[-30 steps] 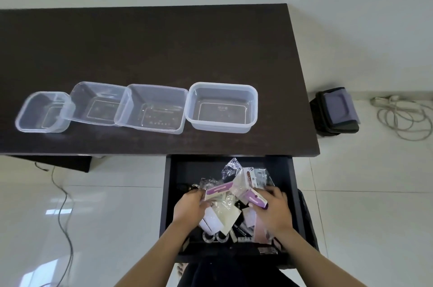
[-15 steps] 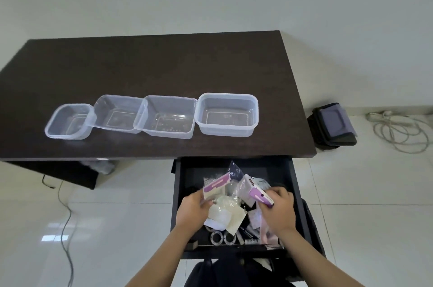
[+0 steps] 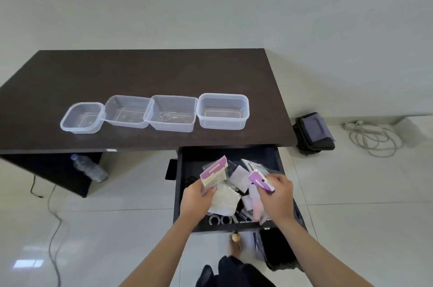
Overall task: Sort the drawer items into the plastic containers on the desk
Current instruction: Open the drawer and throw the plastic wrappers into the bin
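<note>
An open dark drawer (image 3: pixel 276 158) under the desk's right end holds a heap of small clear packets, white sachets and tape rolls (image 3: pixel 219 219). My left hand (image 3: pixel 195 197) pinches a purple-topped packet (image 3: pixel 214 170) raised above the heap. My right hand (image 3: pixel 275 197) grips another purple-topped packet (image 3: pixel 259 180) over the drawer's right side. Several empty clear plastic containers stand in a row on the dark desk (image 3: pixel 140 71): the rightmost (image 3: pixel 222 111), one next to it (image 3: pixel 172 113), a tilted one (image 3: pixel 126 111) and the smallest at the left (image 3: pixel 82 118).
A plastic bottle (image 3: pixel 90 168) lies under the desk. A black bag (image 3: pixel 315 133) and a coiled power strip cable (image 3: pixel 372 139) sit on the tiled floor to the right. A cable (image 3: pixel 54 216) trails across the floor at left. A wall is behind the desk.
Both hands have lifted their purple-topped packets a little higher out of the heap and apart. The view has tilted up, showing more wall and the whole desk.
</note>
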Demonstrator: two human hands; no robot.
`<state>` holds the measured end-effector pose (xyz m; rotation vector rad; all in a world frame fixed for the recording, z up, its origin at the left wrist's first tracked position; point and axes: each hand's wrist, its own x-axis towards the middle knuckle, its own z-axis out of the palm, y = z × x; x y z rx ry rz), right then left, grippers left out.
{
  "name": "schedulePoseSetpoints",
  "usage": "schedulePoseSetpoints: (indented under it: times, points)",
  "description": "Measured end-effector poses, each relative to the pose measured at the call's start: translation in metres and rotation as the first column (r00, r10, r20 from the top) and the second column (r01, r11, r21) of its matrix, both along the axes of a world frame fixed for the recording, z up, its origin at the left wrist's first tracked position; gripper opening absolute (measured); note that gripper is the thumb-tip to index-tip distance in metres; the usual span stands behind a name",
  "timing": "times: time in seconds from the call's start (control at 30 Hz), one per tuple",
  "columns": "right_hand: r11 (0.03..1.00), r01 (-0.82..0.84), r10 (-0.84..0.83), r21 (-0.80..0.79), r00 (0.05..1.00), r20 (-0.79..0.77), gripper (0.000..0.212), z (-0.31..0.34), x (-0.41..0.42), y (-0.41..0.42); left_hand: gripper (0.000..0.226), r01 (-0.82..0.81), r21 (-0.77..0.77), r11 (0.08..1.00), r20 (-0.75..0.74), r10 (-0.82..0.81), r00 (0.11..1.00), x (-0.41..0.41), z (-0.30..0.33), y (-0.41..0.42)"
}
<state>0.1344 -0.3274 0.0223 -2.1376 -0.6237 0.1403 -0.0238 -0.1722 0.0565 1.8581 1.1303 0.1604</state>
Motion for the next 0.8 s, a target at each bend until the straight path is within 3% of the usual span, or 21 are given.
schedulePoseSetpoints:
  times: [0.27,0.4,0.6,0.8]
  points:
    - [0.995,0.099,-0.099,0.016,0.995,0.032,0.018,0.014,-0.002,-0.046,0.029,0.048,-0.008,0.999,0.051,-0.048,0.998,0.015,0.018,-0.042]
    - [0.986,0.157,-0.159,0.056,0.987,0.028,0.018,0.018,0.009,-0.069,0.019,0.088,-0.002,0.996,0.055,-0.088,0.995,0.031,0.024,-0.064]
    - [0.979,0.184,-0.183,0.084,0.983,-0.027,0.013,0.024,0.038,-0.108,0.034,0.129,-0.001,0.992,0.06,-0.129,0.99,0.075,0.022,-0.103]
    - [0.982,0.176,-0.172,0.068,0.983,-0.058,0.043,0.008,0.093,-0.171,0.035,0.113,-0.051,0.992,0.085,-0.108,0.991,0.141,0.016,-0.171]
